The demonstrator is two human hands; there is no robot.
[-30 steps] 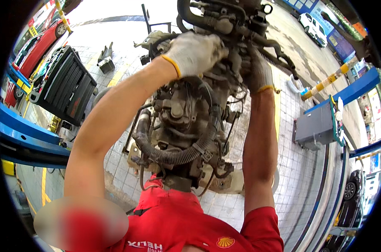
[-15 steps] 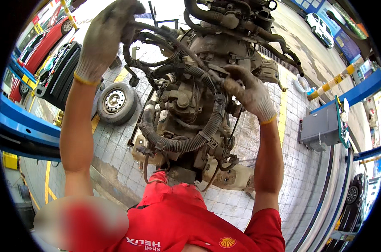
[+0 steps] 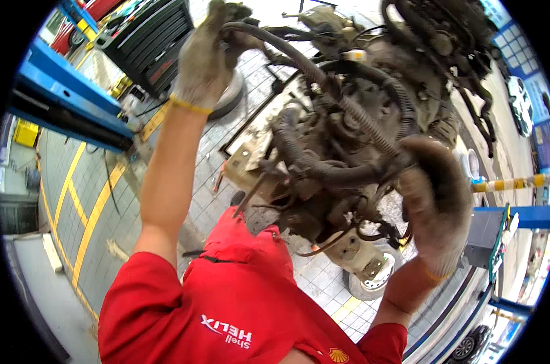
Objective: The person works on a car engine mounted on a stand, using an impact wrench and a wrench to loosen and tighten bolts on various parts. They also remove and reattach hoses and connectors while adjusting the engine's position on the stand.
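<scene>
Ribbed hose (image 3: 314,73) slanting over a grimy engine assembly (image 3: 396,64)

Nearest, the person's red shirt (image 3: 238,303) fills the lower part of the view, with red trousers (image 3: 244,242) just beyond it. The gloved right hand (image 3: 438,206), blurred, is curled beside the hose's lower end; I cannot tell whether it is closed on it. Farther up, the gloved left hand (image 3: 203,67) grasps the hose near its upper end, well apart from the right. Between them, the hose crosses above the engine assembly and a thicker corrugated loop (image 3: 347,176). A pale bracket (image 3: 354,252) juts from the assembly's near end, partly over a wheel (image 3: 378,282) on the tiled floor (image 3: 311,276). Another tyre (image 3: 229,100) lies behind the left wrist.

Farther back on the left are a blue lift arm (image 3: 74,97) and a black tool cabinet (image 3: 147,48); a grey cabinet (image 3: 484,233) stands on the right. Beyond, a red car (image 3: 99,12) and a white car (image 3: 520,106) are parked.
</scene>
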